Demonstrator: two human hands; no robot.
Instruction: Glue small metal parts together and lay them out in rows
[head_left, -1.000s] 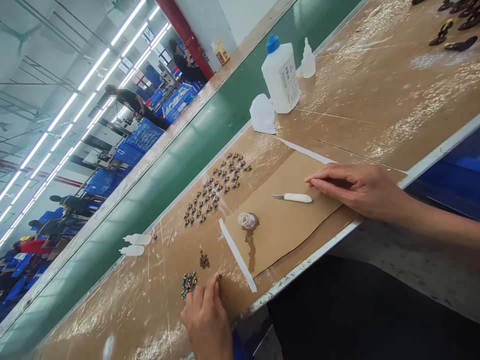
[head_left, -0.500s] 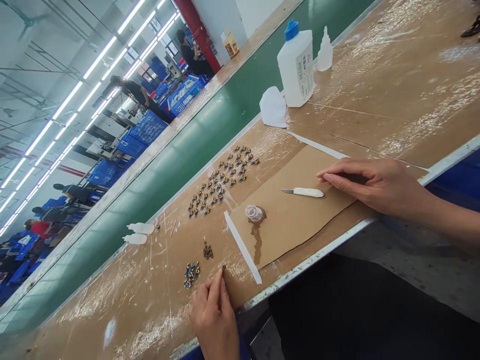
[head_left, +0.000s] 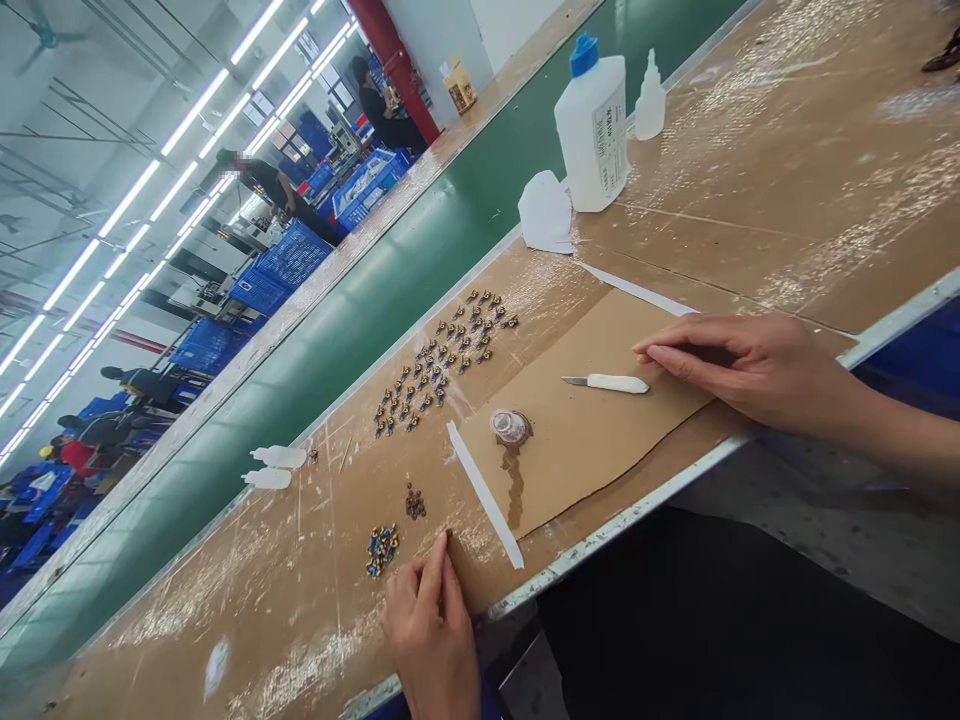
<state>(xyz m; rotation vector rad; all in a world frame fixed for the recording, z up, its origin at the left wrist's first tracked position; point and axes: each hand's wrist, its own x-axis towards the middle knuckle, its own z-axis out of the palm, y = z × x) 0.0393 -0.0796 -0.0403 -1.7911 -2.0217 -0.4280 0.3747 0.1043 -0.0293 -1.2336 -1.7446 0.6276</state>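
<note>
My left hand [head_left: 433, 630] is closed at the table's near side, its fingertips pinched on a small dark round piece [head_left: 448, 533]. Just beyond it lie a little heap of similar dark round pieces [head_left: 415, 502] and a heap of blue-and-gold small parts [head_left: 382, 550]. Over the right end of a brown cardboard sheet [head_left: 592, 460], my right hand [head_left: 750, 370] has thumb and forefinger pressed together; whatever they hold, if anything, cannot be made out. Near those fingertips rests a white-handled craft knife [head_left: 616, 383]. A small whitish jar-like container [head_left: 511, 428] stands on the cardboard beside a dark wet stain.
Many blue-and-gold parts [head_left: 442, 360] lie spread out in rows. A large blue-capped bottle [head_left: 592, 130], a small dropper bottle [head_left: 649, 100] and a white paper piece [head_left: 546, 212] stand behind. Two small bottles [head_left: 271, 467] lie left. Beyond the green belt [head_left: 420, 230] are people.
Both hands keep their place and their pinched fingers. The view has shifted very slightly.
</note>
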